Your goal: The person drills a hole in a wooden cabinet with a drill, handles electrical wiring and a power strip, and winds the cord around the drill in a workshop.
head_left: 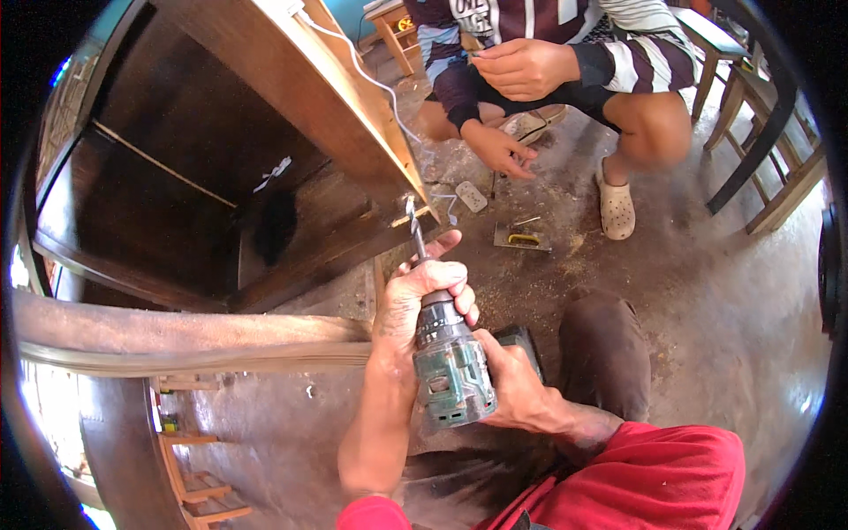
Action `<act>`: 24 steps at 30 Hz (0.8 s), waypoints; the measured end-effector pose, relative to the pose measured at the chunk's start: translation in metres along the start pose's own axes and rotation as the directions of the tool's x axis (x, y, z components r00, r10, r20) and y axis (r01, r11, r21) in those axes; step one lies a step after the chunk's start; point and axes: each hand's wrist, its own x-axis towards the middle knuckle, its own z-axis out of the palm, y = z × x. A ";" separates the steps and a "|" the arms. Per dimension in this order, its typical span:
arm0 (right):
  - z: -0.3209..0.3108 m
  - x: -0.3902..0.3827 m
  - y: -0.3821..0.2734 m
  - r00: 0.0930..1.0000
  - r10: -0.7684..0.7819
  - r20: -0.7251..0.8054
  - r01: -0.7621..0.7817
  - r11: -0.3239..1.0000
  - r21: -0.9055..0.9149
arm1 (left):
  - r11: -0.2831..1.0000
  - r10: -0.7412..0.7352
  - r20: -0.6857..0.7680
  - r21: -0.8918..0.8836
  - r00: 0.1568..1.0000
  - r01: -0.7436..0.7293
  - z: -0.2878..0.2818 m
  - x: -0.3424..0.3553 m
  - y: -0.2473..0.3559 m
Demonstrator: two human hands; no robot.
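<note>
Left hand (408,299) wrapped round the front of the drill (452,384), at the chuck; right hand (519,382) clamped on its grip, partly hidden behind the body. Drill sits between both hands, bit (419,237) pointing away, tip at the lower corner of a dark wooden cabinet (353,146); can't tell how deep. Drill probably hefty, rigid, hard-shelled; weight likely toward motor and battery. Best hold: right on the grip, left supporting the body behind the chuck, since chuck and bit spin. Bit stiff, likely brittle if levered sideways. Beyond: yellow-handled trowel (523,238) and white power strip (472,196) on floor (707,353), co-worker's hands (527,71) farther off.
</note>
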 end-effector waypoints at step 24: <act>-0.004 0.001 -0.003 1.000 0.022 0.019 -0.022 1.000 -0.002 | 0.993 0.014 -0.004 -0.120 1.000 -0.015 -0.004 -0.002 -0.003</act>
